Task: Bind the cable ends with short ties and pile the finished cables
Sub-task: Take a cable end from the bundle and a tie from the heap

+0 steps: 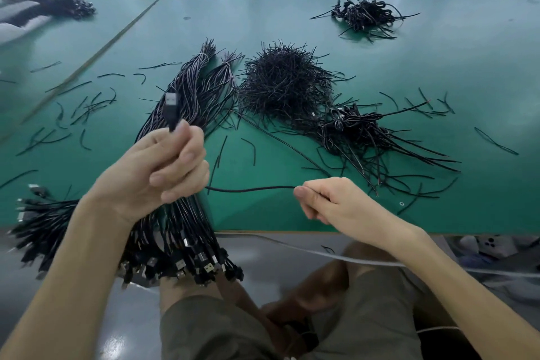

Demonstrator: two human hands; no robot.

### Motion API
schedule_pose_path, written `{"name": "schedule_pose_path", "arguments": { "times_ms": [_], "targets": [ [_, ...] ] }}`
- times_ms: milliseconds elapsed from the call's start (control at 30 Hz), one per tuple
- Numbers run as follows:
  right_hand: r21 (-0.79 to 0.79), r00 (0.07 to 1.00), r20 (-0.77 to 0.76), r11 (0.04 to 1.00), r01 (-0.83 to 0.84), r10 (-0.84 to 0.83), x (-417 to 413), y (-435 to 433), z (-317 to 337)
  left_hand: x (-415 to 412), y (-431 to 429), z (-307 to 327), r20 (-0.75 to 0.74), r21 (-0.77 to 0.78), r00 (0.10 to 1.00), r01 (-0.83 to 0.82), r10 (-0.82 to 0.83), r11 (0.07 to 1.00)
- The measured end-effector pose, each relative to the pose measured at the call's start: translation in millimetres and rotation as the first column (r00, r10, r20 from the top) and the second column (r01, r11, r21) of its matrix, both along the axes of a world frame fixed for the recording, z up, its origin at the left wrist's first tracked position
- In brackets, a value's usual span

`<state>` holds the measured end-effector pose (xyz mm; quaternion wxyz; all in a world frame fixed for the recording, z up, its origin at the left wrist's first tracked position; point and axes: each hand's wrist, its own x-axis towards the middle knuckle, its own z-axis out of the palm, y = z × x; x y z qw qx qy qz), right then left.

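Left hand clenched round the cable just under its USB plug, near left. Right hand pinches the span. I reckon it's light and floppy, so grab close to the ends.

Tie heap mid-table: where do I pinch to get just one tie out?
Pinch a tip poking out at the rim of the tie heap, from above: the core is tangled, rim ends stand free. Easier: the stray tie lying alone on the mat to the right, pinched mid-length.
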<state>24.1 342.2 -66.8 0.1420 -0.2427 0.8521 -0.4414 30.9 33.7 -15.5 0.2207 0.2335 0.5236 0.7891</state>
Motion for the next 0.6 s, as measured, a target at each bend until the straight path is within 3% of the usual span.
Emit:
{"name": "schedule_pose_path", "arguments": {
  "times_ms": [67, 200, 300, 367, 433, 500, 533, 600],
  "targets": [
    [0.046, 1.0, -0.019, 0.999, -0.009, 0.01, -3.6, 4.0, 1.0, 3.4, 2.1, 3.8, -0.061, -0.082, 0.998, 0.006, -0.011, 0.997],
    [0.027, 1.0, -0.025, 1.0, 0.007, -0.006, -5.8, 8.6, -2.1, 8.2, 13.4, 11.0, -0.079, -0.064, 0.995, 0.058, -0.063, 0.996],
    [-0.021, 1.0, -0.008, 1.0, 0.019, -0.019, -8.1, 12.5, -2.9, 13.5, 19.8, 18.5, -0.095, -0.121, 0.973, 0.196, -0.208, 0.973],
    [-0.023, 1.0, -0.003, 0.999, 0.023, -0.023, -10.5, 13.5, 0.9, 18.7, 26.3, 23.2, -0.125, -0.334, 0.925, 0.301, -0.359, 0.893],
    [-0.071, 1.0, -0.013, 0.997, 0.019, -0.02, -11.6, 8.9, 9.7, 23.5, 41.6, 21.9, -0.076, -0.639, 0.862, 0.344, -0.501, 0.688],
    [-0.208, 0.998, -0.047, 0.978, 0.026, -0.036, -9.5, 0.2, 23.3, 25.5, 62.4, 12.1, -0.031, -0.805, 0.885, 0.254, -0.465, 0.536],
    [-0.296, 0.997, -0.065, 0.955, 0.031, -0.053, -7.4, -4.3, 30.4, 25.2, 71.6, 5.1, -0.069, -0.833, 0.92, 0.16, -0.386, 0.53],
    [-0.445, 0.993, -0.084, 0.895, 0.04, -0.086, -1.4, -13.0, 44.0, 22.3, 85.1, -8.8, -0.163, -0.74, 0.979, -0.038, -0.125, 0.671]
  ]
}}
